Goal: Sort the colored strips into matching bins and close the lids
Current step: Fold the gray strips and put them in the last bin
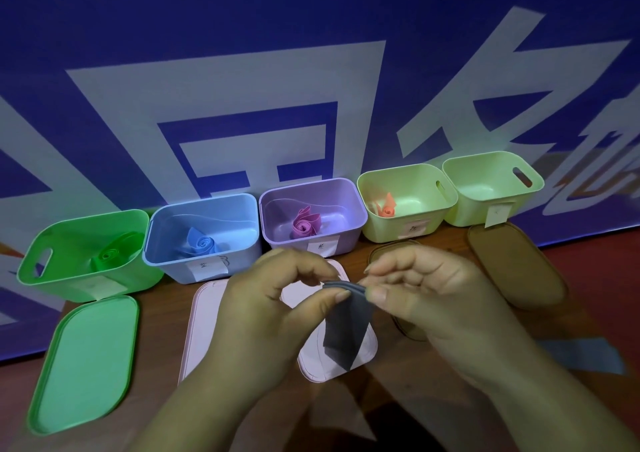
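Fingers (pixel 337 297) of both hands meet on one grey strip (pixel 346 327). The left hand (pixel 263 299) pinches its folded top edge between thumb and forefinger. The right hand (pixel 426 288) pinches the same edge just beside it, and the rest hangs down in a soft, matte point. The strip is held in the air in front of the purple bin (pixel 349 240), above the lids.

Five open bins stand in a row, all smooth plastic tubs with rounded corners, and the purple bin is the middle one. Just left of it is the blue bin (pixel 166 271), then the green bin (pixel 62 288). Just right of it is a first yellow-green bin (pixel 381 231), then a second yellow-green bin (pixel 464 216). Each front carries one white paper label, five in all.

Four rolled strips lie inside: a pink strip (pixel 304 226) in the purple bin, a blue strip (pixel 202 243) and a green strip (pixel 114 254) in the bins to its left, and an orange strip (pixel 386 209) in the bin just to its right.

Five lids lie flat before the row. A green lid (pixel 86 361) lies well left of the purple bin. One pink lid (pixel 204 327) and another pink lid (pixel 334 365) lie in front of it, partly behind the hands. One brown lid (pixel 384 254) and another brown lid (pixel 516 268) lie to its right.

The tabletop (pixel 162 313) is reddish brown. Behind the purple bin hangs a blue banner (pixel 242 35) with large white shapes.
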Available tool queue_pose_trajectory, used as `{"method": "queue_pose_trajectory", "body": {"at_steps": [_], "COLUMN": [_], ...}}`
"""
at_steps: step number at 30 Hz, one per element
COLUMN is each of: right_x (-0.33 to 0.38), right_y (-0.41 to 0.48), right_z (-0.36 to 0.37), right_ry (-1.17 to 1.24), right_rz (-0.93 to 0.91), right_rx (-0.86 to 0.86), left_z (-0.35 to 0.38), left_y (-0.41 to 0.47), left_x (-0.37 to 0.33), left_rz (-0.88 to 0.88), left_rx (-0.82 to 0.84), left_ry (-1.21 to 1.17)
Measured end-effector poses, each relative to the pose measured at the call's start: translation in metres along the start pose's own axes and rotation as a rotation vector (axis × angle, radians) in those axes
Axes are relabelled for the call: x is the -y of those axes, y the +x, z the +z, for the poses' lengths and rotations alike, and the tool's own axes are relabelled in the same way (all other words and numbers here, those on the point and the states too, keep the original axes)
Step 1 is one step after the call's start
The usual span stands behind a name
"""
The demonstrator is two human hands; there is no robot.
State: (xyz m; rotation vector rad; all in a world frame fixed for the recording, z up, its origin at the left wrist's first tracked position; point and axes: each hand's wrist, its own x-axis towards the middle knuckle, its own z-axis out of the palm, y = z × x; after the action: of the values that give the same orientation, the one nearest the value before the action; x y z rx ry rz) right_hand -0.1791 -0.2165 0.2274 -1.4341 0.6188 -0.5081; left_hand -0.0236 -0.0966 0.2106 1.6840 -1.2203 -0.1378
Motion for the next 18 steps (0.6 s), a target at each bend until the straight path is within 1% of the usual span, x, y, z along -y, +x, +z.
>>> {"method": "queue_pose_trajectory", "body": {"at_steps": [3,5,7,11,14,18], "right_x": [-0.003,-0.009,-0.015,-0.027,-0.036,-0.049], "right_y": [-0.004,-0.005,-0.005,-0.008,-0.009,-0.011], "right_z": [-0.001,-0.002,-0.006,-0.023,-0.039,-0.066], "right_ry": [-0.121,-0.183,-0.195,-0.16,-0.108,-0.095], "right_rz": [-0.071,-0.09,-0.099,-0.07,-0.062,-0.083], "right_rx": [-0.024,-0.094,-0.138,-0.154,-0.179,-0.239], "left_z": [0.002,0.006,0.011,0.029,0.048,0.08], "left_y": [0.0,0.001,0.002,0.0,-0.003,0.001], "left_x": [0.0,-0.002,-0.003,0.001,0.001,-0.009], "left_rz": [0.005,0.011,0.004,-0.133,-0.225,-0.301], "left_rx": [0.005,0.023,0.055,0.128,0.147,0.151], "left_ry": [-0.002,-0.014,-0.054,-0.211,-0.326,-0.391]}}
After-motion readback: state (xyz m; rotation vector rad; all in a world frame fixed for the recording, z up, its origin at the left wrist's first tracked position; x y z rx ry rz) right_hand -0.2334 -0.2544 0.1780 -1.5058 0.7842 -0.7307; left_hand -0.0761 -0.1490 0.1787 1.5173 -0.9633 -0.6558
